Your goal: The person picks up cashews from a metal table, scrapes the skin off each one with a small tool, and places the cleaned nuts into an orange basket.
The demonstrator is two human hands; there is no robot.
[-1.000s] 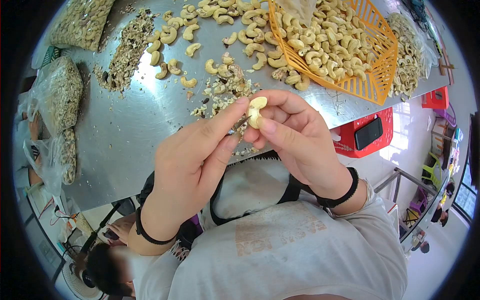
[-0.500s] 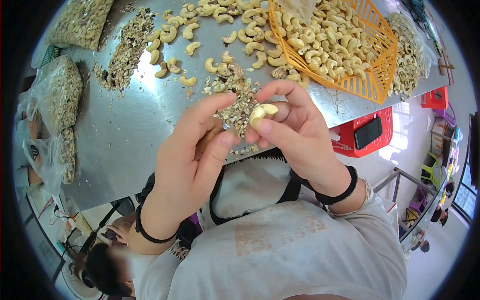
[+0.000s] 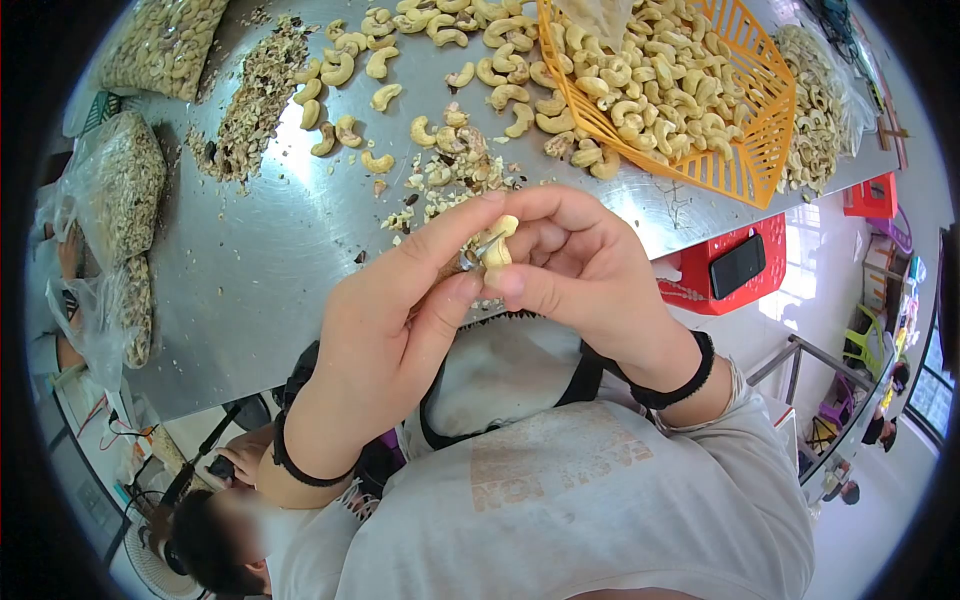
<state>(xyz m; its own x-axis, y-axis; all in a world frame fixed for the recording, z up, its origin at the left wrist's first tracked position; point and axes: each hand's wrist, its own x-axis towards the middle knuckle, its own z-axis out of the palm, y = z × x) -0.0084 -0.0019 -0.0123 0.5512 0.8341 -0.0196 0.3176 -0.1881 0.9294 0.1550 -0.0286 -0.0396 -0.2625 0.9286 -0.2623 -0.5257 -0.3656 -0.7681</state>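
Observation:
A pale cashew (image 3: pixel 497 245) is pinched between the thumb and fingers of my right hand (image 3: pixel 590 270). My left hand (image 3: pixel 390 310) is closed round a small tool with a metal tip (image 3: pixel 484 247), which touches the cashew; most of the tool is hidden in the fingers. Both hands meet over the near edge of the metal table (image 3: pixel 270 320). Just beyond them lies a heap of shavings and nut bits (image 3: pixel 455 170). Loose cashews (image 3: pixel 385 96) are scattered farther back.
An orange basket (image 3: pixel 745 180) of cashews stands at the back right, beside a bag of nuts (image 3: pixel 810 110). Filled plastic bags (image 3: pixel 130 190) lie at the left. A phone (image 3: pixel 737 267) rests on a red stool (image 3: pixel 700 290). Another person (image 3: pixel 215 540) is at lower left.
My two hands have come together, bringing the cashew left against the metal tip. The cashew has been turned more upright.

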